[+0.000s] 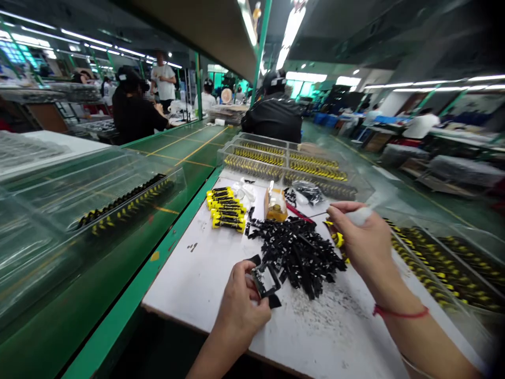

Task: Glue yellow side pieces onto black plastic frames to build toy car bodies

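Note:
My left hand (245,297) is closed on a small black plastic frame (267,280) with a rectangular opening, tilted above the near part of the white board (185,284). My right hand (365,239) is closed around a needle-tip bottle (360,216) with a whitish, translucent body; its thin metal tip points left over the pile. Between the hands lies a heap of small black plastic pieces (302,252). Yellow-and-black parts (338,239) sit just beside my right hand, partly hidden by it. A stack of yellow-ended black parts (228,208) rests at the board's far left.
Behind the heap stands a yellowish open container (275,205) beside a red-handled tool (298,212). Clear plastic trays of yellow-black parts stand at the back (286,163), right (434,263) and left (130,205). A green conveyor (118,279) runs along the left. A person in black (272,118) sits ahead.

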Tool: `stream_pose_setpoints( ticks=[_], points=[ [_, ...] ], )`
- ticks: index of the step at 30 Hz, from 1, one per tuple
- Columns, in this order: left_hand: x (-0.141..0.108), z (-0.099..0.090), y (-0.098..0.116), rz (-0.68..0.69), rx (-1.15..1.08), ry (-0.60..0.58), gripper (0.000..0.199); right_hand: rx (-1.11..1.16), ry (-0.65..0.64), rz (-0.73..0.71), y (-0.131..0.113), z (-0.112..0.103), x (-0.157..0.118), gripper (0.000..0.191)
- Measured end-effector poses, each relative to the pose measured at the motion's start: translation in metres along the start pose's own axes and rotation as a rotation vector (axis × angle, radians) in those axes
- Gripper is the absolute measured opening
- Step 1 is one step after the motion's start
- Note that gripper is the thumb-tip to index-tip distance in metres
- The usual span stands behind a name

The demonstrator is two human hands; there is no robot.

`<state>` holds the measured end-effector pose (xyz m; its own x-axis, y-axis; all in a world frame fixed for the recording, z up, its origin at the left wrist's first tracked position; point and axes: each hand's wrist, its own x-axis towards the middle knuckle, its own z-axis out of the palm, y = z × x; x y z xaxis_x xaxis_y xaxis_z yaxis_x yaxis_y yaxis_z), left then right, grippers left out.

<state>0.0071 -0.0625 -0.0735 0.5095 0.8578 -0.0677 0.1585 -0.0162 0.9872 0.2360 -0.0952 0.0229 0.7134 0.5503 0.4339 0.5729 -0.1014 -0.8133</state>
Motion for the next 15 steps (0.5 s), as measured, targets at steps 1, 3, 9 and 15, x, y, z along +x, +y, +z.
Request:
stream_pose_setpoints(
  ticks=[1,3,9,15],
  points=[
    [0.000,0.001,-0.001,-0.009,0.004,0.002,0.057,-0.046,0.039,-0.052,-0.001,0.003,0.007,0.027],
    [0.001,0.003,-0.002,-0.025,-0.003,0.013,0.058,-0.123,0.089,-0.181,-0.003,0.013,0.020,0.023],
    [0.001,0.007,-0.007,-0.030,-0.052,0.020,0.058,-0.175,-0.012,-0.347,0.004,0.054,0.036,0.014],
    [0.004,0.007,-0.016,-0.023,-0.146,-0.002,0.060,-0.222,-0.178,-0.344,0.013,0.074,0.031,0.014]
  ],
)
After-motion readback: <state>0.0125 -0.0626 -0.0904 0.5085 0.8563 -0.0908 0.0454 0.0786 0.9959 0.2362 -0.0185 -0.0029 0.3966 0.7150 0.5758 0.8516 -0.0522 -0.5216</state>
